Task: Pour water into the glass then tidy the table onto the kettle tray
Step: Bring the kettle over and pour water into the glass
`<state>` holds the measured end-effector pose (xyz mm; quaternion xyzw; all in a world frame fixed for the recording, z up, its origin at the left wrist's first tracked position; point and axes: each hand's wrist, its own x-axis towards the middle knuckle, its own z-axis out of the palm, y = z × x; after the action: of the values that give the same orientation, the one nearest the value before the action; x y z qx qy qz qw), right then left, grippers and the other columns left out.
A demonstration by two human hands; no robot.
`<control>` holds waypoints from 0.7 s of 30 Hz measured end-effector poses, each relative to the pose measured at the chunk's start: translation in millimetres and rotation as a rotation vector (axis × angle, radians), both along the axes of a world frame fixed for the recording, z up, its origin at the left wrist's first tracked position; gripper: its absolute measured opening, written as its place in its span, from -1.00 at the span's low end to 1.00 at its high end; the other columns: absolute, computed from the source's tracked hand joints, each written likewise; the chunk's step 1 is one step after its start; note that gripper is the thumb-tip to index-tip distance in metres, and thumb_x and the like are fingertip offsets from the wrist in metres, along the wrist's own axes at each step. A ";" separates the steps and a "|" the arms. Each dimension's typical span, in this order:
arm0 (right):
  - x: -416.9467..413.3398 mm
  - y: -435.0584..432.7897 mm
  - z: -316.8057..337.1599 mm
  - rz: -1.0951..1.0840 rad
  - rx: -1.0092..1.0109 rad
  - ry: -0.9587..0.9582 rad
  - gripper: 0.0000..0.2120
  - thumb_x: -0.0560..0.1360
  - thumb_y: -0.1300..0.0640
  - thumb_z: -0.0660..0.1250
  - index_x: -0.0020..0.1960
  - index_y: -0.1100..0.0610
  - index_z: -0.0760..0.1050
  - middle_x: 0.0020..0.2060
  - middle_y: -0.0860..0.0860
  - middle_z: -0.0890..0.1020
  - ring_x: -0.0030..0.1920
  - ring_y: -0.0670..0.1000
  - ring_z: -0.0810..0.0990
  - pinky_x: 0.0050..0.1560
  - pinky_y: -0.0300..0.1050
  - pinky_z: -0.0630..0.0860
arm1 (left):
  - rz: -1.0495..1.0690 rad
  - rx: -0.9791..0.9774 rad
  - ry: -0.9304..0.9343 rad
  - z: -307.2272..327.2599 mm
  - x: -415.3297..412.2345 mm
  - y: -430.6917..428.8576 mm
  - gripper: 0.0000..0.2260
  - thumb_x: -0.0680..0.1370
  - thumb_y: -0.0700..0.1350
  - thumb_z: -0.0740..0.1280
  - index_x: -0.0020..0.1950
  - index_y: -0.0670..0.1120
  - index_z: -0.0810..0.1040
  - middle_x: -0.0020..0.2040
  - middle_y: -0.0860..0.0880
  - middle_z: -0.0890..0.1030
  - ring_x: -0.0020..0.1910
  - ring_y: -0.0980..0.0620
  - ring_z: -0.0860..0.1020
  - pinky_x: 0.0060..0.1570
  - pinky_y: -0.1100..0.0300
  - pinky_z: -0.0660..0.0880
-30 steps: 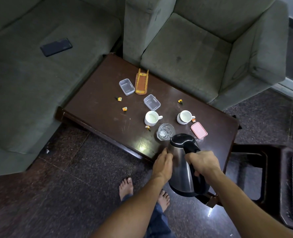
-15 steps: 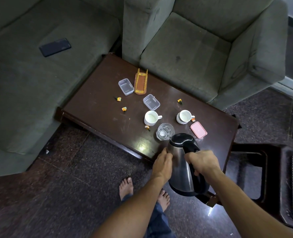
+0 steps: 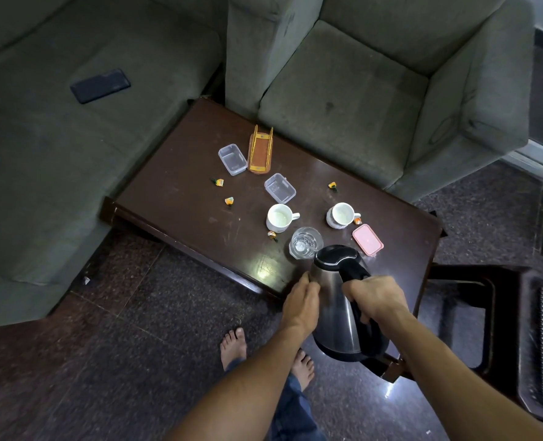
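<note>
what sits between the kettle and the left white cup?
The glass, upright, just beyond the spout end of the kettle and short of the left white cup. The head view shows it.

The kettle (image 3: 333,300) points its spout away from the camera, below the black lid, so whether water runs into the glass (image 3: 305,243) cannot be told, and the glass's fill level is unclear too. The right hand's (image 3: 376,299) fingers are hidden round the far side of the handle, and the left hand's (image 3: 300,305) palm is hidden against the steel side. Kettle and hands cover the table's (image 3: 174,198) near right corner. The bottom edge cuts both forearms. The small orange pieces (image 3: 229,201) are too small to identify. The dark furniture (image 3: 518,313) at the right is blurred and cut by the edge.
</note>
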<state>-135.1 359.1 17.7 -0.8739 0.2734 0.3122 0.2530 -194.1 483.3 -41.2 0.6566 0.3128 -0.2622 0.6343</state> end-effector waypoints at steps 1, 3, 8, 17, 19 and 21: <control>0.4 -0.2 -0.4 -0.001 -0.002 0.000 -0.85 0.15 0.04 0.34 -0.45 0.14 0.53 -0.62 0.03 0.57 -0.63 0.05 0.52 -0.47 -0.18 0.50 | -0.001 0.000 0.000 0.1 0.3 0.0 -0.40 0.46 0.11 0.07 0.49 0.03 0.47 0.38 -0.07 0.58 0.36 -0.13 0.50 0.40 -0.09 0.40; 1.1 -0.3 -1.1 -0.002 -0.002 0.004 -0.85 0.15 0.04 0.34 -0.45 0.13 0.53 -0.62 0.03 0.57 -0.64 0.04 0.52 -0.48 -0.19 0.48 | -0.005 0.002 -0.001 0.4 1.3 0.1 -0.39 0.46 0.11 0.07 0.48 0.03 0.47 0.38 -0.09 0.58 0.35 -0.14 0.50 0.40 -0.10 0.40; 3.2 -0.9 -2.2 -0.001 0.016 0.015 -0.86 0.15 0.05 0.34 -0.42 0.13 0.55 -0.61 0.02 0.57 -0.62 0.03 0.54 -0.48 -0.18 0.50 | -0.009 -0.001 0.001 -0.1 2.6 -0.4 -0.42 0.46 0.10 0.07 0.44 0.02 0.49 0.36 -0.11 0.59 0.33 -0.16 0.51 0.40 -0.12 0.41; 4.1 -2.6 -4.7 0.006 0.022 0.011 -0.86 0.15 0.05 0.34 -0.42 0.13 0.55 -0.60 0.01 0.57 -0.61 0.02 0.53 -0.47 -0.18 0.51 | -0.023 -0.003 -0.006 -3.1 2.9 -1.0 -0.55 0.57 0.02 0.10 0.41 0.01 0.51 0.32 -0.12 0.60 0.32 -0.17 0.52 0.38 -0.12 0.41; 4.0 -2.5 -5.2 0.000 0.014 0.001 -0.87 0.13 0.06 0.33 -0.44 0.13 0.53 -0.61 0.03 0.56 -0.62 0.05 0.53 -0.48 -0.17 0.51 | -0.027 0.008 0.008 -6.2 3.5 -1.3 -0.57 0.64 -0.02 0.11 0.50 0.01 0.45 0.39 -0.12 0.56 0.37 -0.16 0.49 0.42 -0.12 0.37; 4.0 -2.5 -5.8 -0.010 0.011 -0.005 -0.87 0.12 0.07 0.33 -0.46 0.14 0.52 -0.62 0.03 0.56 -0.63 0.07 0.53 -0.48 -0.16 0.51 | -0.032 0.018 0.010 -9.1 3.5 -2.1 -0.58 0.67 -0.05 0.12 0.52 0.02 0.43 0.41 -0.12 0.55 0.39 -0.16 0.48 0.44 -0.12 0.35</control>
<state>-131.1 356.7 11.9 -0.8719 0.2754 0.3104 0.2600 -190.6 481.2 -50.3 0.6656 0.3079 -0.2729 0.6226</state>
